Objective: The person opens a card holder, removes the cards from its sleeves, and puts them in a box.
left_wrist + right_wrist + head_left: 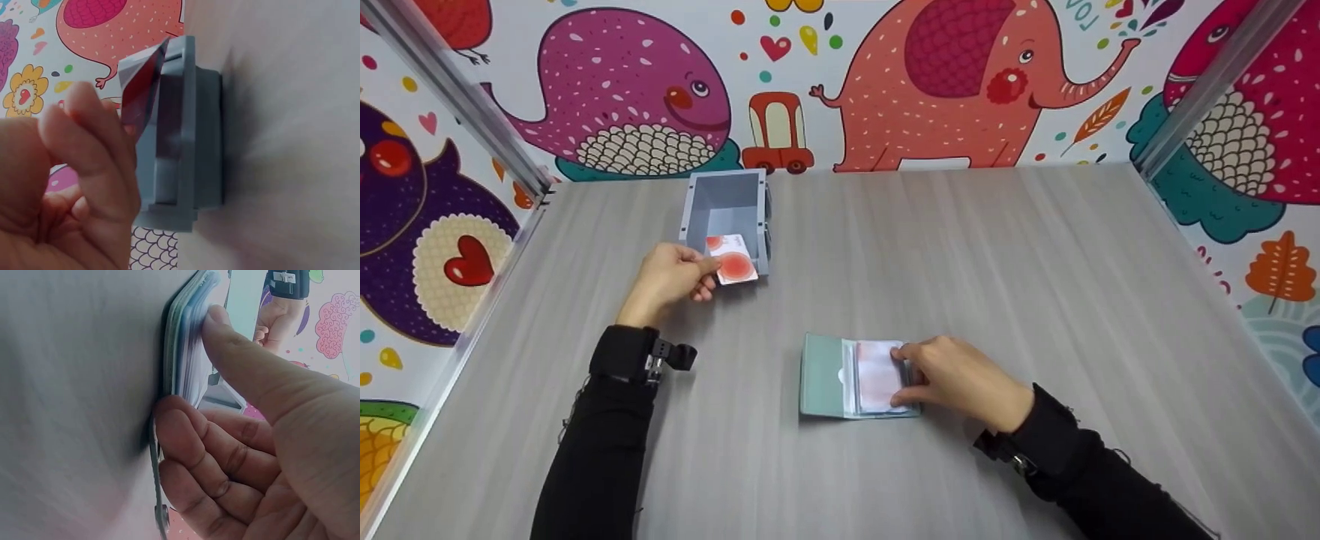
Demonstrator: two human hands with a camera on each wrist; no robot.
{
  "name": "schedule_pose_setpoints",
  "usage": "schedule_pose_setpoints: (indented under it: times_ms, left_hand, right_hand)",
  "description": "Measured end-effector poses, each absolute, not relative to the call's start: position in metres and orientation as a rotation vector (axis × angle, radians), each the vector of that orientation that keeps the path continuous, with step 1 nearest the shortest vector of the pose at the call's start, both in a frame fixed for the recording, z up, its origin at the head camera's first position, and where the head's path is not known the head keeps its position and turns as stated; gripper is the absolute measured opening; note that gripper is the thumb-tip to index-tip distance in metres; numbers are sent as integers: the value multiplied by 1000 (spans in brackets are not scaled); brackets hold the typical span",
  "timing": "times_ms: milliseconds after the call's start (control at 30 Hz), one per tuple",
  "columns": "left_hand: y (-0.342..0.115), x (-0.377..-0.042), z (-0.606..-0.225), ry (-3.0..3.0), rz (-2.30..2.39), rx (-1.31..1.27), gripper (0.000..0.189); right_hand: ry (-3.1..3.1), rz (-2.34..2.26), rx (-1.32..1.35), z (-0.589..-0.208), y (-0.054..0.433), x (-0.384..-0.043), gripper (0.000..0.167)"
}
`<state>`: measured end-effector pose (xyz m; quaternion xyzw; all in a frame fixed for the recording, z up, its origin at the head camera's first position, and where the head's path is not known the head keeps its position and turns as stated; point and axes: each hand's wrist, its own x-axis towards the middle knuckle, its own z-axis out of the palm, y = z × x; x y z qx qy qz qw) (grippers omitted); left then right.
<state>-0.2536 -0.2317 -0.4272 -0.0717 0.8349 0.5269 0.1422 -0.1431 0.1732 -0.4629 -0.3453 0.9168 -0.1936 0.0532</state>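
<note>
My left hand [671, 277] pinches a white card [727, 240] with red-orange circles between thumb and fingers. The card is tilted over the near end of a grey open-topped box [685, 217], overlapping its rim in the head view. In the left wrist view the card [140, 84] is seen nearly edge-on beside the box wall. A green card holder [821, 375] lies spread on the table, its clear sleeves [877, 379] on the right side. My right hand [964, 379] grips the holder's right edge, thumb on the sleeves and fingers curled at the side.
The grey wood-grain table [997, 262] runs back to a cartoon-printed wall [780, 75], with the box near that wall. Metal posts [1207, 97] stand at the back corners. A strap with a snap [162, 514] hangs off the card holder in the right wrist view.
</note>
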Motion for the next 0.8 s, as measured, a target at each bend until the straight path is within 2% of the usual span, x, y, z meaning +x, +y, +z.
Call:
schedule_pose_setpoints:
  times_ms: [300, 800]
  left_hand:
    - [-232, -257, -432, 2401, 1535, -235, 20]
    - [-232, -254, -436, 2477, 1505, -250, 31]
  right_hand:
    - [2777, -596, -1034, -463, 174, -143, 61]
    - [2775, -600, -1027, -464, 175, -144, 60]
